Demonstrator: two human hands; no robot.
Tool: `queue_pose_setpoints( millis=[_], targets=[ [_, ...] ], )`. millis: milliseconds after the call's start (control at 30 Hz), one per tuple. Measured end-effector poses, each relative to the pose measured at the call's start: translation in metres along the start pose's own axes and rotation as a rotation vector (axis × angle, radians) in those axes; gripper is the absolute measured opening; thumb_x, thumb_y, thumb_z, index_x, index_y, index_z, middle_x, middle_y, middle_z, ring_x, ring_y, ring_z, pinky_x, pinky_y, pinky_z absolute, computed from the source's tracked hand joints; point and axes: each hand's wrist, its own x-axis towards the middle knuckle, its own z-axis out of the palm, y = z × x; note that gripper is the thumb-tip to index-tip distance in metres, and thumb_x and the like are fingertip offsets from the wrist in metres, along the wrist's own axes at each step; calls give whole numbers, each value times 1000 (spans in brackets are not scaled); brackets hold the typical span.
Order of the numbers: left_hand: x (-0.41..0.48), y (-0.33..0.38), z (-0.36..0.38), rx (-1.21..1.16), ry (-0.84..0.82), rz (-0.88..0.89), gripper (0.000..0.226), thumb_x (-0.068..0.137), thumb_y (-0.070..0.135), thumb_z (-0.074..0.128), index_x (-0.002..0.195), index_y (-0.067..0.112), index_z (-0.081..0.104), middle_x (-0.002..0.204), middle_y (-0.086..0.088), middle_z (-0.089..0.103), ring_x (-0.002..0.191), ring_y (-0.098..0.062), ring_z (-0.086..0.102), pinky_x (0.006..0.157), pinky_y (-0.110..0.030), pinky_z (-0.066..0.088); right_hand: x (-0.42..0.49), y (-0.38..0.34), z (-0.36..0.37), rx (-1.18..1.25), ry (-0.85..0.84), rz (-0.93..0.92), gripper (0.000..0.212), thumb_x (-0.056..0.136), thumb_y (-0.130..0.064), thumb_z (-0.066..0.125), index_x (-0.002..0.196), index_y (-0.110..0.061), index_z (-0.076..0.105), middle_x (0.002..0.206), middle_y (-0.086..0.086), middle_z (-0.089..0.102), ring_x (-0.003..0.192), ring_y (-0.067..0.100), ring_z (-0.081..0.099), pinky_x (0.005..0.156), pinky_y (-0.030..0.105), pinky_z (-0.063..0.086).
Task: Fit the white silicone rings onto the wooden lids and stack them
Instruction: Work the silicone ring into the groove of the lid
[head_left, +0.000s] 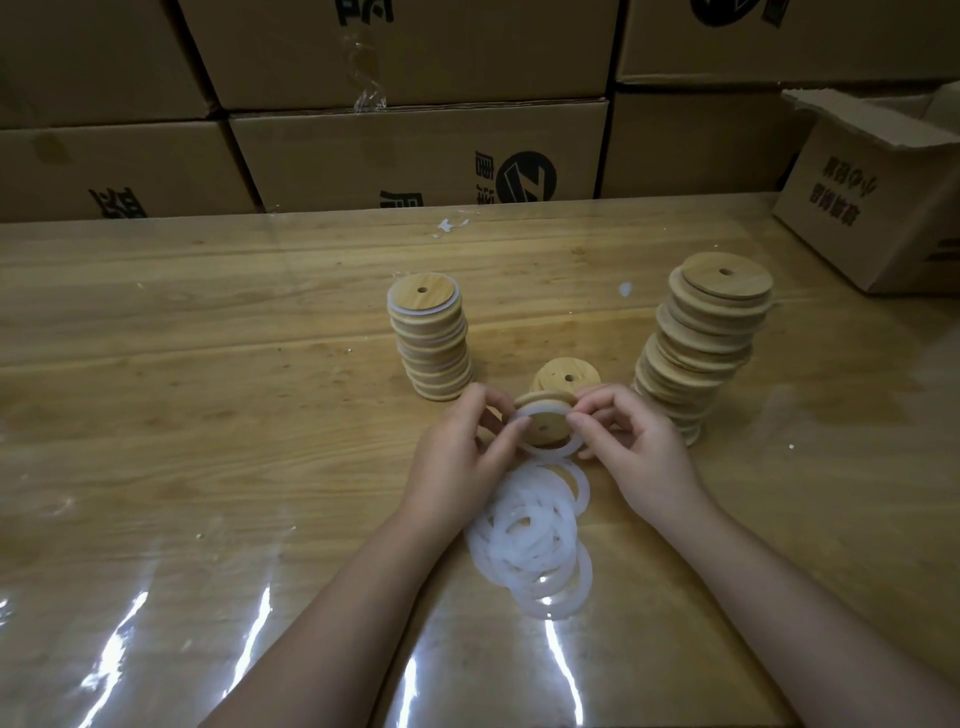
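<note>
My left hand and my right hand hold one wooden lid between them, tilted toward me, with a white silicone ring stretched around its underside. A loose pile of white rings lies on the table just below my hands. A stack of lids with rings stands to the left. A taller, leaning stack of bare lids stands to the right. One more lid lies just behind the one I hold.
The wooden table has a glossy clear cover with bright glare near the front edge. An open cardboard box sits at the back right. Stacked cartons wall off the far edge.
</note>
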Motion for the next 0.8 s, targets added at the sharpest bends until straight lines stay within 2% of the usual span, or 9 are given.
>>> queue_pose_setpoints(
  millis=[200,300,367,467,600,800],
  targets=[
    [0,1,-1,11,-25,13,21,90,24,61,83,36,45,95,9,63,81,-12,59,66,-39,50,0,2,-1,-3,-10,-9,23,87,-11,63,79,-33,61,81,-6,63,71,12,60,62,34,56],
    [-1,3,-1,-27,-23,0,12,91,29,56,84,33,47,93,6,64,82,-14,60,72,-43,50,0,2,-1,-12,-4,-11,19,87,-13,63,80,-30,61,80,-7,63,70,10,59,63,37,55],
    [-1,5,-2,-34,-18,-5,7,89,35,52,84,34,47,91,5,64,83,-14,60,73,-44,50,0,1,-1,-19,-2,-13,15,87,-14,63,80,-28,61,79,-7,63,71,12,58,64,41,54],
    [-1,6,-2,-34,-19,-5,8,90,33,51,84,35,46,90,8,63,84,-14,59,74,-45,50,0,1,0,-19,-5,-12,14,87,-13,63,81,-25,61,79,-6,62,70,16,59,64,46,54],
    [-1,4,-2,-22,-24,-13,15,94,24,54,84,34,47,87,12,60,81,-13,58,71,-43,50,-1,1,0,-23,-4,-2,15,87,-15,63,80,-28,60,78,-6,62,70,15,59,66,48,54],
    [0,4,-1,-9,-31,-24,8,94,21,53,88,24,50,83,12,58,76,-16,57,69,-43,50,-1,-1,0,-36,-5,-13,17,88,-14,62,80,-28,60,78,-4,62,69,16,60,65,47,54]
  ],
)
